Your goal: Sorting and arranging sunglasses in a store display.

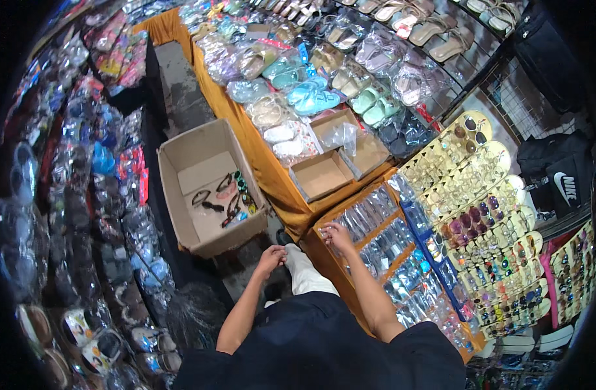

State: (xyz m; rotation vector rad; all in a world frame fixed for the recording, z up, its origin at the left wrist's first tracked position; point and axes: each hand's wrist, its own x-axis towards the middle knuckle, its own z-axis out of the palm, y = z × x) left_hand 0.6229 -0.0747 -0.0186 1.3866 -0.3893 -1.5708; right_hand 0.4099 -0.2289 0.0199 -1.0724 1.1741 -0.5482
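Note:
My left hand (272, 260) hangs beside the front corner of a large open cardboard box (193, 151), its fingers curled, with nothing visible in them. Several sunglasses (237, 202) and a few dark loose items lie at the bottom of that box. To the right, my right hand (338, 237) hovers over the near corner of a display table, fingers bent but apart, with no object seen in it. Close by it are rows of eyewear in clear plastic sleeves (361, 214). My white trouser leg (302, 270) shows between the two hands.
An orange-draped table (278, 180) holds bagged sandals (317, 95) and open shallow cardboard boxes (322, 175). Yellow racks of sunglasses (473, 219) and a black Nike bag (556, 175) stand at right. Wrapped footwear (107, 161) lines the left. A person's dark-haired head (195, 309) is close at lower left.

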